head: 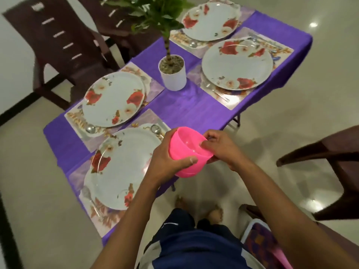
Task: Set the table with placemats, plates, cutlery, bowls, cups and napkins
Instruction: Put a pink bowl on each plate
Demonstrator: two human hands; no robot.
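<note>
A pink plastic bowl (186, 150) is held in the air over the table's near right edge, apparently a stack of nested bowls. My left hand (165, 164) wraps its outer wall, thumb across the front. My right hand (219, 148) pinches the rim on the right side. Several white plates with red flowers sit on patterned placemats on the purple tablecloth (182, 107): the nearest plate (120, 167), one at the left (113, 99), one at the right (237, 64) and a far one (210, 21). Spoons and forks lie beside the plates.
A potted plant in a white pot (172, 73) stands at the table's middle. Dark brown chairs stand at the far left (60, 45) and at the right (326, 164). A pink and white basket (266, 243) sits by my right leg on the tiled floor.
</note>
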